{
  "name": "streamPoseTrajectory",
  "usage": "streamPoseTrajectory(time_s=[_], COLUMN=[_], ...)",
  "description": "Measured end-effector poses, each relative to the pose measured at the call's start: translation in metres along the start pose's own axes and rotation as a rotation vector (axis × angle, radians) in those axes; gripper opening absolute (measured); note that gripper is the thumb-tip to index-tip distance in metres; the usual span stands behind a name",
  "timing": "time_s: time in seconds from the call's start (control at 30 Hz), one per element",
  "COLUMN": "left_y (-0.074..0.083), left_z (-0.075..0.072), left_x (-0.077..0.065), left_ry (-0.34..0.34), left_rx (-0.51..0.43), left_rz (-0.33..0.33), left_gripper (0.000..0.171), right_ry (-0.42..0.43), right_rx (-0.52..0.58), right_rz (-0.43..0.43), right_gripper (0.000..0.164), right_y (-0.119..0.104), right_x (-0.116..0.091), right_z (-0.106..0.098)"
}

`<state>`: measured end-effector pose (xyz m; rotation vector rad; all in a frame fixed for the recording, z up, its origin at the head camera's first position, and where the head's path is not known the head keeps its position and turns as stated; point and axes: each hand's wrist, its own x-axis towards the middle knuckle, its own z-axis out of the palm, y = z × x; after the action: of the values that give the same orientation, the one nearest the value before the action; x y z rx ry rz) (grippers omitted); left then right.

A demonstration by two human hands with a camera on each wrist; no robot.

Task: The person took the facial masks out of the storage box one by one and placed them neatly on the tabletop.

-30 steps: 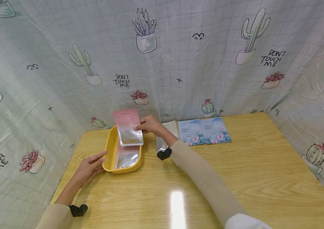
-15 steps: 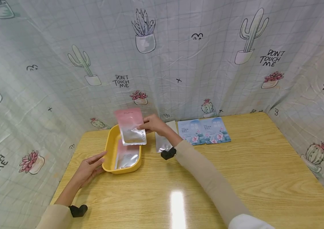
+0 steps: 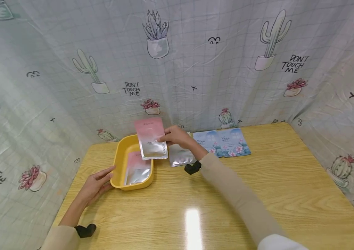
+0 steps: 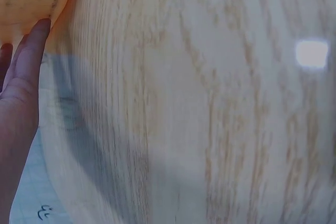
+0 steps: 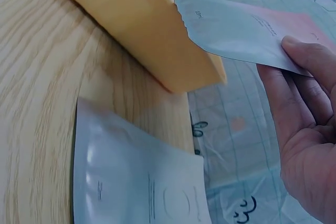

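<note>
My right hand (image 3: 179, 137) pinches a pink and silver face mask packet (image 3: 151, 139) by its right edge, thumb on the printed face. The packet hangs over the right rim of a yellow plastic bin (image 3: 118, 163). Inside the bin lies a second pink and silver packet (image 3: 137, 170). My left hand (image 3: 96, 184) touches the bin's left side with its fingers extended. The left wrist view shows fingertips (image 4: 39, 30) against the bin's wall. Below my right hand a pale silver packet (image 5: 131, 177) lies on the table, partly hidden by the hand in the head view.
Two blue floral packets (image 3: 234, 141) lie side by side at the table's back edge, right of the silver one. The wooden table (image 3: 258, 194) ends against a curtain (image 3: 189, 62) printed with cacti. Light glares off the tabletop near the front.
My right hand has moved to the right with the pink and silver packet, uncovering more of the packet in the bin. My left hand keeps its place at the bin.
</note>
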<state>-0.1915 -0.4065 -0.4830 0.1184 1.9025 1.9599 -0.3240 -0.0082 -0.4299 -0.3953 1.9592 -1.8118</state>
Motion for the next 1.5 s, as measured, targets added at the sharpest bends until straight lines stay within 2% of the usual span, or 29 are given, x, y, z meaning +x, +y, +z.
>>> streamPoseTrajectory(time_s=[0.43, 0.53, 0.67, 0.83, 1.07, 1.23, 1.5], left_y=[-0.012, -0.012, -0.009, -0.006, -0.003, -0.004, -0.005], left_z=[0.002, 0.002, 0.000, -0.001, -0.004, -0.004, 0.000], left_x=[-0.009, -0.010, -0.010, -0.009, -0.006, -0.005, 0.001], left_ry=[0.038, 0.043, 0.036, 0.023, -0.009, -0.018, 0.011], left_rx=[-0.067, -0.077, -0.082, -0.105, -0.157, -0.151, -0.117], left_rz=[-0.034, -0.036, -0.040, -0.019, 0.029, 0.023, -0.002], left_gripper=[0.053, 0.052, 0.052, 0.049, 0.046, 0.048, 0.051], right_ry=[0.005, 0.000, -0.001, 0.004, 0.015, 0.022, 0.067], right_rx=[-0.021, -0.017, -0.068, -0.143, -0.187, -0.169, -0.168], right_rz=[0.035, 0.033, 0.019, 0.007, -0.009, -0.011, 0.017], right_gripper=[0.020, 0.020, 0.017, 0.016, 0.018, 0.023, 0.022], right_y=[0.000, 0.001, 0.002, 0.003, 0.006, 0.008, 0.012], right_x=[-0.023, -0.029, -0.040, -0.055, -0.072, -0.083, -0.105], right_z=[-0.015, -0.019, -0.027, -0.038, -0.052, -0.058, -0.063])
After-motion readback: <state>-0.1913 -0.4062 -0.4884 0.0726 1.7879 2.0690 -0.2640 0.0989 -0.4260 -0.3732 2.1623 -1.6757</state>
